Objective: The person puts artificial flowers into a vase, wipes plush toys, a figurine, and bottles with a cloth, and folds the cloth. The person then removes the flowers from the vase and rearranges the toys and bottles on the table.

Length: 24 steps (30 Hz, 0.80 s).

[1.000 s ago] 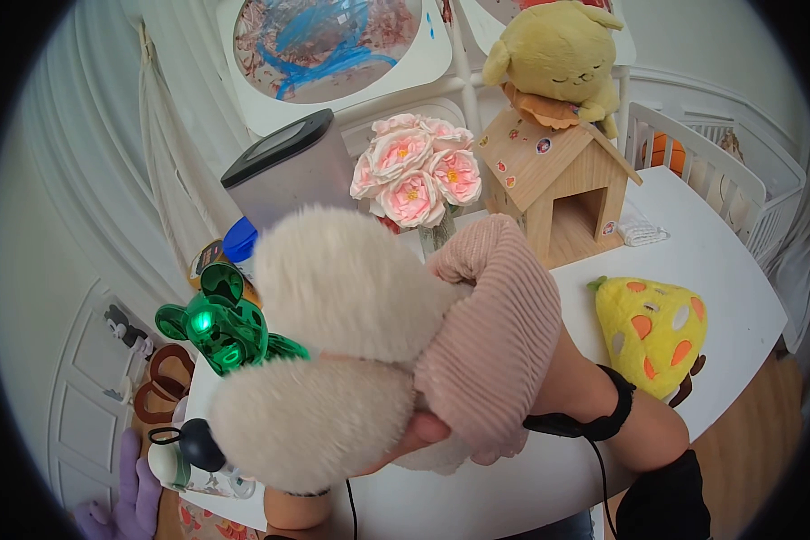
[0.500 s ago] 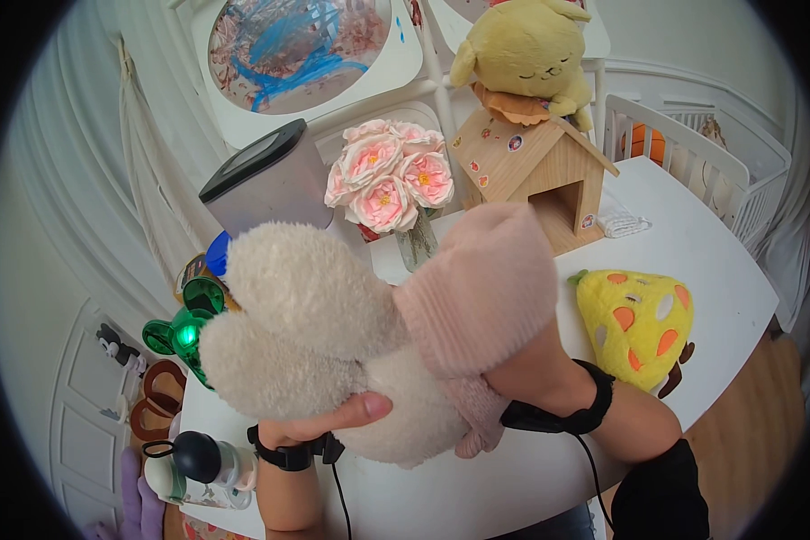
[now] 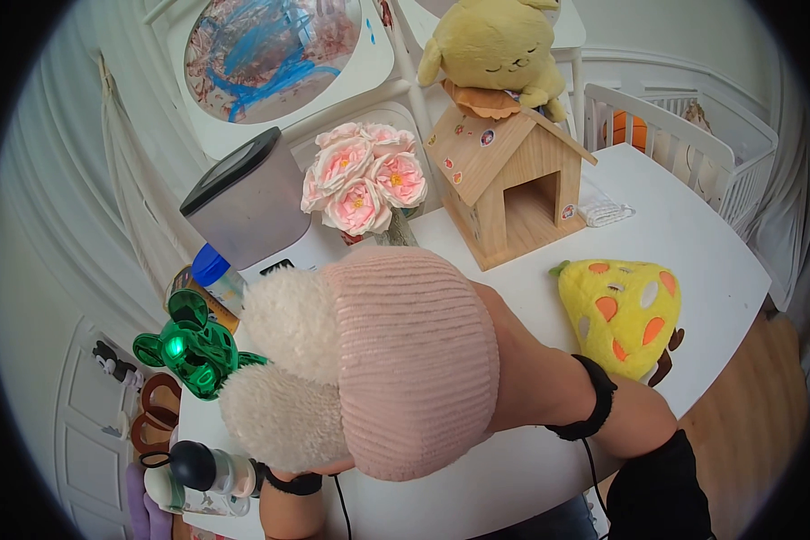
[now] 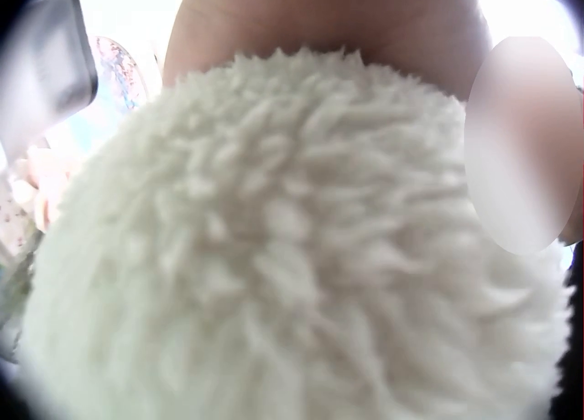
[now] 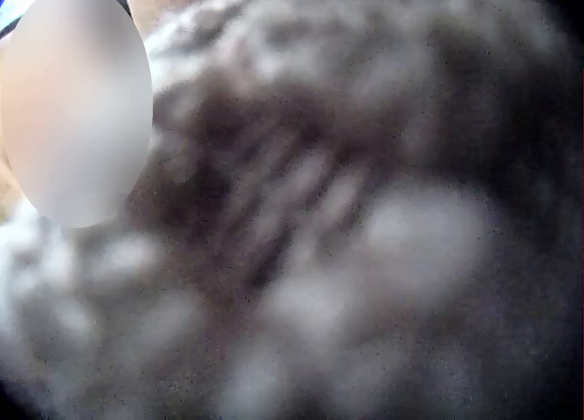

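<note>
A fluffy white plush toy [image 3: 283,414] with two rounded lobes is held up over the table in the head view. A pink ribbed knit piece [image 3: 414,360] covers its right part. My left hand [image 3: 333,467] grips the toy from below, mostly hidden by it; white pile fills the left wrist view, with skin [image 4: 328,23] above. My right hand [image 3: 499,346] reaches in from the right behind the pink knit, which hides its fingers, so I cannot tell how they lie. Blurred fluffy pile [image 5: 319,283] fills most of the right wrist view.
On the white table [image 3: 549,477] stand a shiny green bear figure [image 3: 193,355], a black-topped bottle [image 3: 198,463], pink flowers [image 3: 364,175], a lidded bin [image 3: 247,198] and a wooden house [image 3: 508,184] with a yellow plush dog [image 3: 495,49] on it. A yellow spotted plush [image 3: 621,315] lies right.
The toy has turned in my hands, and the pink knit now faces the camera broadly. My left thumb, seen on the fur half a second ago, is hidden. Background things have shifted left in view.
</note>
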Each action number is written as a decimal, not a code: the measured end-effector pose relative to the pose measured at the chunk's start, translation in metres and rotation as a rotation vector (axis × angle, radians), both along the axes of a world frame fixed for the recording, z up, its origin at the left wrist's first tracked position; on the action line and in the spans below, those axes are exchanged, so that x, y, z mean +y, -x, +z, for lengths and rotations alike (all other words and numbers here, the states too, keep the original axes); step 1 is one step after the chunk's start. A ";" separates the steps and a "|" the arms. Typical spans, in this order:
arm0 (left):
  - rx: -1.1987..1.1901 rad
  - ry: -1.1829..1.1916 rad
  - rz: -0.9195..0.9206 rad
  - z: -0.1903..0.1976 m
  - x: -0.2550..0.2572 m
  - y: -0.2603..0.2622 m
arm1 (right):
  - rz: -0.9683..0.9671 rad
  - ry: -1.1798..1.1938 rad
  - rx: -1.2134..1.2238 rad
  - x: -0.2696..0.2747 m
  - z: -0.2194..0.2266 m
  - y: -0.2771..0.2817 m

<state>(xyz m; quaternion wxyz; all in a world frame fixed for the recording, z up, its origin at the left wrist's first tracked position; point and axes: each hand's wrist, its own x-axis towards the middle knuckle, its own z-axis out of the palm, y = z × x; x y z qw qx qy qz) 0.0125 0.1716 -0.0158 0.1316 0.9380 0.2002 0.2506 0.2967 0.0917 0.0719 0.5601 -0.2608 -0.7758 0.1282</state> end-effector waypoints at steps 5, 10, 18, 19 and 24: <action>0.125 -0.095 0.333 -0.003 -0.004 0.008 | -0.105 -0.026 0.037 0.008 -0.013 0.003; -0.073 0.447 0.088 0.080 -0.039 -0.060 | -0.190 -0.099 0.046 0.015 -0.026 -0.004; -0.250 0.526 0.174 0.066 -0.015 -0.042 | 0.080 0.082 0.030 -0.005 0.013 0.003; -0.301 0.556 0.193 0.064 -0.013 -0.041 | 0.081 0.084 0.030 -0.003 0.013 0.003; -0.555 0.699 0.261 0.059 -0.007 -0.047 | 0.049 -0.007 0.097 0.017 -0.005 -0.002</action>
